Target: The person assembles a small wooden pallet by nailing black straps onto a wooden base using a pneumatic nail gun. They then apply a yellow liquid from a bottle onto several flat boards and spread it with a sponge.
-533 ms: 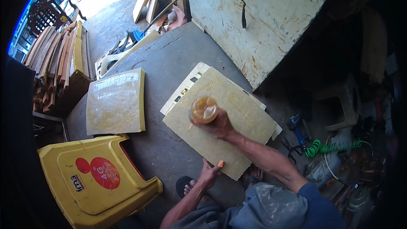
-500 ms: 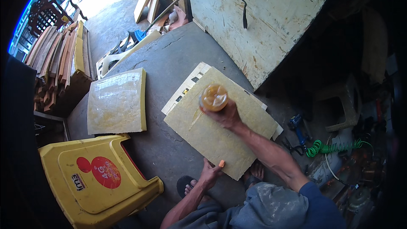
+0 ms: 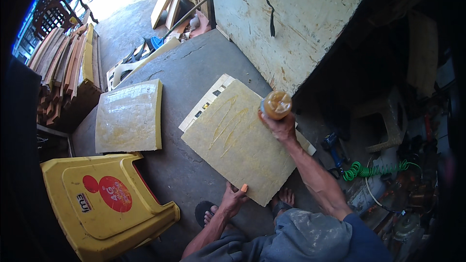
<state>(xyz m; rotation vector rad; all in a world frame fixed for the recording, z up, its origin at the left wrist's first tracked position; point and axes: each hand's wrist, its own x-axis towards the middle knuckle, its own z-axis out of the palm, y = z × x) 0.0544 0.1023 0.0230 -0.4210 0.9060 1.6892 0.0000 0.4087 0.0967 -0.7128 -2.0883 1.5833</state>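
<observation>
In my right hand (image 3: 281, 127) is a clear plastic bottle (image 3: 277, 105) of amber liquid, its round end facing up over the far right part of a yellowish foam sheet (image 3: 233, 145). Glossy streaks of the liquid run in slanting lines across the sheet's far left half. My left hand (image 3: 234, 198) grips the sheet's near edge, thumb on top. A small orange piece (image 3: 244, 188) shows at that thumb; whether it is worn or held I cannot tell. Beneath the sheet, a pale slotted board (image 3: 213, 96) sticks out along the far left side.
Left of the sheet lies a thicker foam slab (image 3: 128, 116) with a shiny top, beside a yellow plastic stool (image 3: 107, 204). Stacked timber (image 3: 63, 68) stands far left. A large pale panel (image 3: 291, 24) rises behind. To the right are a blue power tool (image 3: 335, 148) and a coiled green hose (image 3: 369, 170).
My right hand has carried the bottle to the right across the sheet. More slanting streaks now show on the foam. My left hand keeps its hold on the near edge.
</observation>
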